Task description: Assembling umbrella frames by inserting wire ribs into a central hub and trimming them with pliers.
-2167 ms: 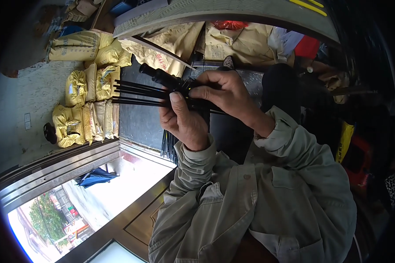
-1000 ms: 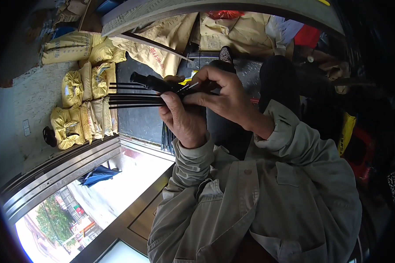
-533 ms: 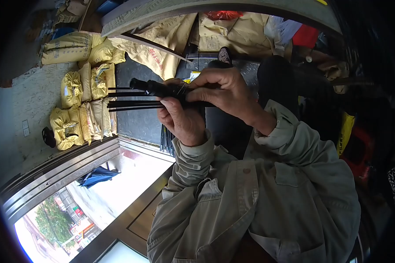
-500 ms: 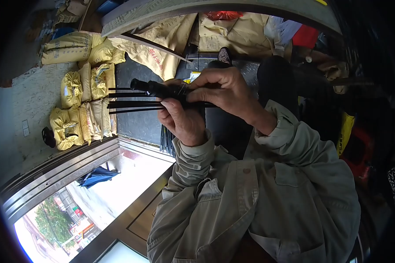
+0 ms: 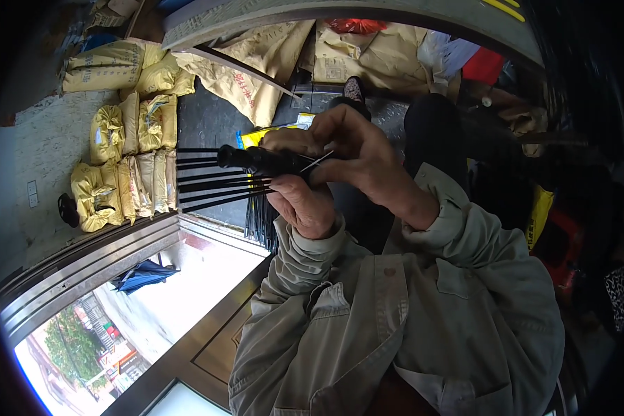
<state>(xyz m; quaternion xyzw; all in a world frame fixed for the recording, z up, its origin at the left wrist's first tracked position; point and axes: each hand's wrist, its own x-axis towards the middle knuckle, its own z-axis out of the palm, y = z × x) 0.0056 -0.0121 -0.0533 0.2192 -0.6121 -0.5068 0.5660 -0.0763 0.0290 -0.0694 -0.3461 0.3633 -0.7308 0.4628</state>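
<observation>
Floor [image 5: 211,118]: dark grey, smooth-looking at left, speckled and worn near the patterned shoe [image 5: 353,89] set down on it. Left side: yellow and tan sacks [image 5: 107,135] packed in rows, touching one another. Upper middle: large crumpled tan sack [image 5: 249,73], one corner reaching out over the floor; second tan sack [image 5: 381,62] to its right, under the edge of the bench [image 5: 409,15]. Bench surface pale grey, outline bowed by the lens; yellow strips [image 5: 503,10] lie on it, upper right. Bundle of thin black rods [image 5: 260,222] seen against the floor beside the doorway; contact cannot be confirmed.
</observation>
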